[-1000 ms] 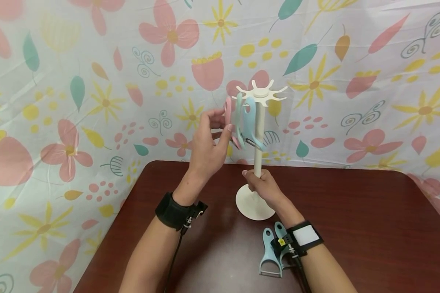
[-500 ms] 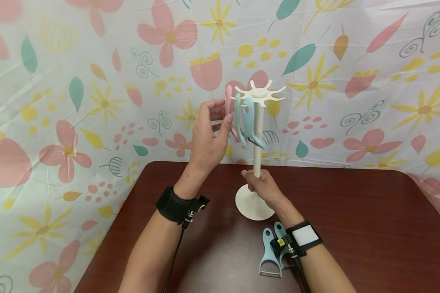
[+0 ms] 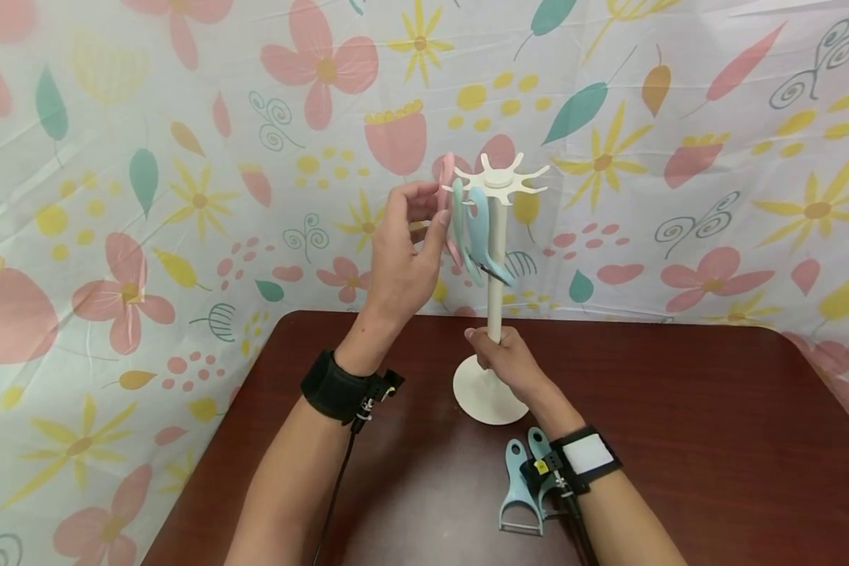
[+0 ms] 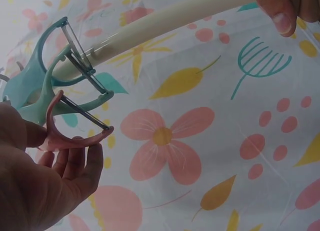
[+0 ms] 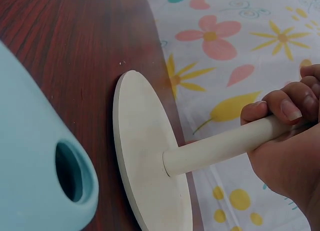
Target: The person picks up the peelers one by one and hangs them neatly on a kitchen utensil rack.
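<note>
A cream stand [image 3: 498, 182] with a round base and a ring of hooks stands upright on the table. My right hand [image 3: 507, 358] grips its pole low down; the right wrist view shows fingers wrapped round the pole. Up at the hooks, my left hand [image 3: 410, 244] pinches a pink peeler [image 4: 75, 138] between thumb and fingers, its top end level with the hook tips. Whether its hole is on a hook cannot be seen. Right beside it hang a green peeler [image 4: 55, 101] and a blue peeler [image 3: 479, 228] on neighbouring hooks.
Two more blue peelers lie on the brown table [image 3: 679, 440]: one blue peeler [image 3: 520, 487] in front of the base, the other partly under the right wrist strap [image 3: 586, 458]. A flowered cloth [image 3: 184, 157] hangs behind the table.
My left hand has raised the pink peeler and brought it slightly right, close to the hook tips. The right hand keeps its grip on the pole.
</note>
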A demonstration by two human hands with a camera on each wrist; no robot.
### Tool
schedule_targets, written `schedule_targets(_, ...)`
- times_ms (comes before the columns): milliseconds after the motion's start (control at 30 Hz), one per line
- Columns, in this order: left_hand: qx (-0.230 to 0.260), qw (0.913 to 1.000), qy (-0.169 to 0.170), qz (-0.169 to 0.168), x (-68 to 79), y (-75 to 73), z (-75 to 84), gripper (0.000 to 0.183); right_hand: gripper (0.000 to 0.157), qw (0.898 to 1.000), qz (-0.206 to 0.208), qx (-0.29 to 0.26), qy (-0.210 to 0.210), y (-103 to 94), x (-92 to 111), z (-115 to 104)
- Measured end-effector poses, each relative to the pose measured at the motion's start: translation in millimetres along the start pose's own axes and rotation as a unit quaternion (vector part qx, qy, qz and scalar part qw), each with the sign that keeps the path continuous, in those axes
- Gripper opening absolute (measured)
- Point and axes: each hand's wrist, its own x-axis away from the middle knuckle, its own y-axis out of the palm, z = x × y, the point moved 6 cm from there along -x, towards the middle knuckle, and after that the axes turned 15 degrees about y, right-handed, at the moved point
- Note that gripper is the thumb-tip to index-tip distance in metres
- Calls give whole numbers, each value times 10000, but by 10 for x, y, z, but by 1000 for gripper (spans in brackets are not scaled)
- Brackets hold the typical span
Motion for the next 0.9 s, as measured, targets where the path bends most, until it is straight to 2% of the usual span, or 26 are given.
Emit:
schedule_targets(367,100,9998,146,-28,-31,19,13,30,53,10000,7,36,-3,2,-4,-11)
schedule_targets(900,405,9990,72,-173,11,58,-28,29,53,10000,27,45,-1,-5,-6,-1)
